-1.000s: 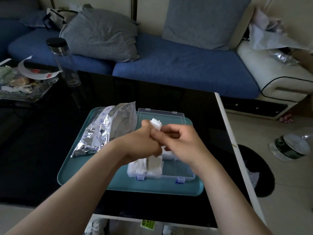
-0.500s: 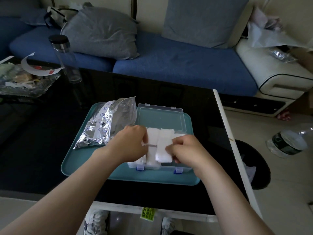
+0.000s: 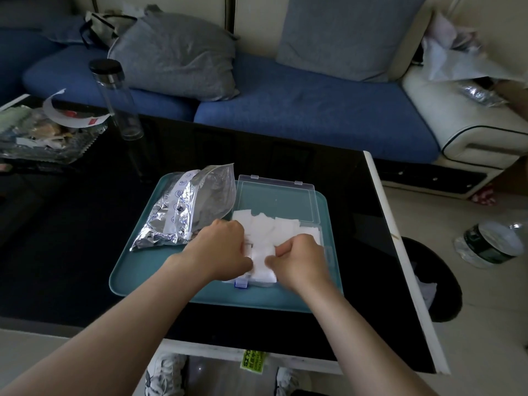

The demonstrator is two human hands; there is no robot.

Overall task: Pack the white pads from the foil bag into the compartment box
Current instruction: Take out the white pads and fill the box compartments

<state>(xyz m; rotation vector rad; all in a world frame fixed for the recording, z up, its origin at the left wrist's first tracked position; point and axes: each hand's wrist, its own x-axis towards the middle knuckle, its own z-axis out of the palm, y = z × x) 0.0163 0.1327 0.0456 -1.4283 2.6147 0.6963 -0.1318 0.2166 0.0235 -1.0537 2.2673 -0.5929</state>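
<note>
A clear compartment box (image 3: 311, 224) lies open on a teal tray (image 3: 143, 267), its lid (image 3: 275, 198) folded back flat. Several white pads (image 3: 268, 232) fill the box and stick up above its rim. My left hand (image 3: 220, 250) and my right hand (image 3: 300, 258) are both down on the box's near side, fingers curled, holding a white pad (image 3: 261, 261) between them at the front row. The foil bag (image 3: 185, 212) lies on the tray to the left of the box, its clear mouth open toward the box.
The tray sits on a black glass table (image 3: 71, 238) whose white right edge (image 3: 400, 267) runs close by. A tall clear bottle (image 3: 117, 101) and a glass dish of scraps (image 3: 43, 138) stand at the back left. Behind is a blue sofa (image 3: 300, 110); a dark bin (image 3: 437, 281) stands right.
Both hands came down from above the box, where they held a pad up, to the box's front row. They now hold a pad low among the others.
</note>
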